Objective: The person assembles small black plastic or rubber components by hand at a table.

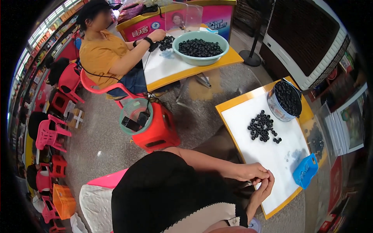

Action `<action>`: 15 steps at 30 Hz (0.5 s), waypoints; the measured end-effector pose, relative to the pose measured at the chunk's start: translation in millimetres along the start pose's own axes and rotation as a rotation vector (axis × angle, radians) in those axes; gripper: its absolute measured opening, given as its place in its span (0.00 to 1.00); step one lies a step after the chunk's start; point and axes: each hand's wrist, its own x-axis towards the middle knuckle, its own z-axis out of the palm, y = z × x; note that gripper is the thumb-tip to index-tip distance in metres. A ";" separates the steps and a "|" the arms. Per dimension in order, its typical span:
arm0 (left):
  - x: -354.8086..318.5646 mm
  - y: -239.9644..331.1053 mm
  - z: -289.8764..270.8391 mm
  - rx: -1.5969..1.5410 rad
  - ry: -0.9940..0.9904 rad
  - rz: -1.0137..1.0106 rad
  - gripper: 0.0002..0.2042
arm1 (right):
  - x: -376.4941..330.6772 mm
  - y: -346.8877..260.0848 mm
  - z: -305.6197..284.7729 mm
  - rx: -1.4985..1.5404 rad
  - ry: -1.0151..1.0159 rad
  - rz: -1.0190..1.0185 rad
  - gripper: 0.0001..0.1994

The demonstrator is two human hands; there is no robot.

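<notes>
My left hand [253, 172] and my right hand [265, 188] meet fingertip to fingertip over the near edge of a white-topped table [287, 155] with yellow edging. Both hands are closed in a pinch; whatever sits between the fingertips is too small or hidden to make out. Beyond them on the tabletop lies a loose pile of small black ring-shaped pieces [262, 126], several with a visible hole. A round bucket [280, 110] heaped with similar black pieces stands at the far corner. To the right of my hands is a blue plastic tray [306, 171], tilted up.
A co-worker in a yellow shirt [99, 54] handles black pieces at another table [163, 72], beside a pale green basin [200, 60] full of them. A green basket [136, 116] rests on red stools [159, 132]. A large air cooler [307, 39] stands behind my table.
</notes>
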 end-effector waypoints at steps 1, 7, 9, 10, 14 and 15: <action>0.3 2.3 0.2 -0.007 -0.011 -0.011 0.11 | 1.8 -0.5 -2.3 -0.009 0.013 0.008 0.15; 3.9 12.9 -8.2 -0.002 -0.084 -0.131 0.11 | 15.5 -23.2 -11.9 -0.063 -0.063 -0.075 0.09; 4.5 15.1 -11.0 -0.035 -0.104 -0.146 0.12 | 21.2 -24.0 -16.5 -0.085 -0.114 -0.081 0.08; 5.0 17.9 -10.5 -0.035 -0.107 -0.144 0.12 | 24.4 -21.7 -18.2 -0.067 -0.112 -0.101 0.07; 7.1 37.9 -5.9 0.043 -0.184 -0.270 0.11 | 21.4 -15.4 -24.7 0.137 -0.104 -0.027 0.07; 5.5 44.5 0.4 0.105 -0.206 -0.230 0.11 | 19.9 -19.2 -25.2 0.123 -0.065 -0.009 0.07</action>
